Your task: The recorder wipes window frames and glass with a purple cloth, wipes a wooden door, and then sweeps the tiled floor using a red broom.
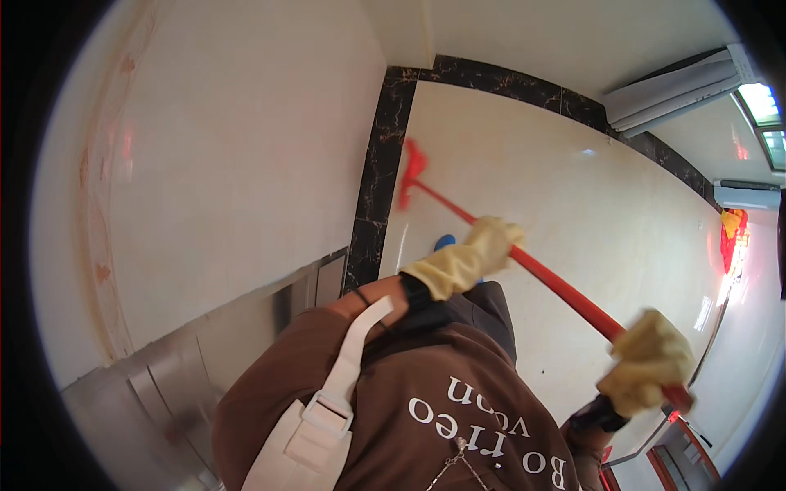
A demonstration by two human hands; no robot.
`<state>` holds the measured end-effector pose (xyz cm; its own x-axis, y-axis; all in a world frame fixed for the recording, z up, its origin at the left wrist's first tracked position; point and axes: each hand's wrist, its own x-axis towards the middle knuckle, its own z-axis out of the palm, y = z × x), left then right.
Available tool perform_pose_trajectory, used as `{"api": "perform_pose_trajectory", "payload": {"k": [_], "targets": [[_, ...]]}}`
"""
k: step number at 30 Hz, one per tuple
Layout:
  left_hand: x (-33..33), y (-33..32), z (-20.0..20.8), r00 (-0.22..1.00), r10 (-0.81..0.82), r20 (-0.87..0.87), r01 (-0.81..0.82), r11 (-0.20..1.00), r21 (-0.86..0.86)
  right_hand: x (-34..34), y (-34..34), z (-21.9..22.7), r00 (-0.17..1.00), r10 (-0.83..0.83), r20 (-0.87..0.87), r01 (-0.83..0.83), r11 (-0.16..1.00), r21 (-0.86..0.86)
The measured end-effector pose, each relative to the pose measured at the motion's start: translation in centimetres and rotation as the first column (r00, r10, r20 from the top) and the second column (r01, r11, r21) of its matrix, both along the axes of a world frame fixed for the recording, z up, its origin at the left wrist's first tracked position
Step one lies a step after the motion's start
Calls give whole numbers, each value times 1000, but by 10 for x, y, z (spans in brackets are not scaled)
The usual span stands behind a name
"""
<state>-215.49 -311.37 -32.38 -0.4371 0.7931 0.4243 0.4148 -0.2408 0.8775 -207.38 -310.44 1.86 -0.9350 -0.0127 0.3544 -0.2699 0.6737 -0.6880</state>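
Observation:
My left hand (491,245), in a pale yellow rubber glove, is closed around the middle of a red pole (569,299). Farther down at the right, my right hand (651,360) wears a matching glove and grips the pole near its end. The pole belongs to a long-handled floor tool with a red crosswise head (412,172). That head is blurred and lies by the black floor border, so I cannot tell whether it is a broom, mop or squeegee. A blue shoe tip (444,242) shows beside my left glove.
Pale glossy floor (508,139) is edged by a black marbled border (379,164) along the white wall (246,147). A metallic door (188,385) stands at the lower left. Grey-white folded panels (675,90) lean at the far right wall. A red and yellow item (731,237) lies beyond.

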Motion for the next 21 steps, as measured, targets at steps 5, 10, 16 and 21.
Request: {"api": "perform_pose_trajectory", "payload": {"k": [5, 10, 16, 21], "targets": [[-63, -38, -104, 996, -74, 57, 89, 938, -335, -33, -19, -64, 841, -254, 477, 430, 849, -307], [-76, 0, -129, 1000, -26, -16, 23, 981, -191, -49, -45, -60, 798, -266, 541, 349, 936, -54], [-63, 18, -29, 996, 37, -76, -25, 988, 153, -50, -52, -26, 980, 106, 170, -136, 976, 171], [-52, -16, -8, 982, 186, 26, -187, 975, 123, -43, -37, -11, 984, 176, 13, -176, 980, 88]]}}
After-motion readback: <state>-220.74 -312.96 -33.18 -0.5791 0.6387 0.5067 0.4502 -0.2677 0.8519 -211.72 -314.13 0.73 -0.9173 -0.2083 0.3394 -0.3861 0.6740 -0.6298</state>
